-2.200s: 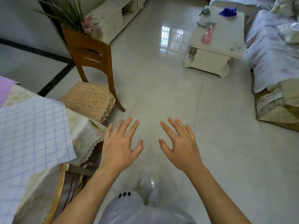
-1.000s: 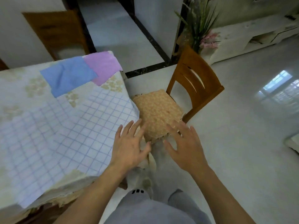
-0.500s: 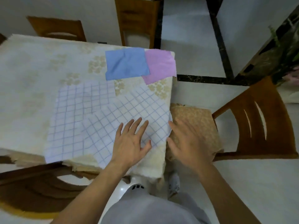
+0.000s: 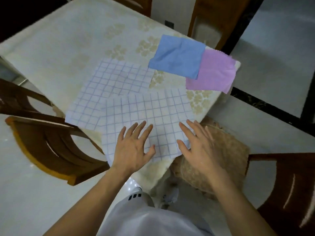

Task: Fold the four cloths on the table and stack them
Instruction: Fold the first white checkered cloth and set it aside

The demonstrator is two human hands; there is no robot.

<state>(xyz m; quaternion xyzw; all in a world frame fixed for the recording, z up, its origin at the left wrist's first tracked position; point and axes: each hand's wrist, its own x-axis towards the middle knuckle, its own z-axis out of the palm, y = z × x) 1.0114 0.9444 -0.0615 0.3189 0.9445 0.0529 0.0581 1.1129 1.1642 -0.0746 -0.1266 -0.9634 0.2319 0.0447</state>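
Observation:
Several cloths lie flat on the table [image 4: 64, 48], near its right corner. The near checked cloth [image 4: 153, 113] overlaps a second checked cloth [image 4: 112, 82] behind it to the left. Farther back, a blue cloth [image 4: 177, 57] lies partly over a purple cloth [image 4: 214, 72] at the table's right edge. My left hand [image 4: 134, 147] hovers with fingers spread over the near checked cloth's front part. My right hand [image 4: 197, 145] is spread at that cloth's right front corner, above the chair cushion. Neither hand holds anything.
The table wears a cream flowered tablecloth. A wooden chair [image 4: 51, 142] stands at the left, another [image 4: 288, 188] with a tan cushion [image 4: 226, 154] at the right, and two more behind the table. Pale glossy tile floor surrounds them.
The view has swung from the open floor to the table. All the cloths have come into sight, and both spread hands now hover at the near checked cloth.

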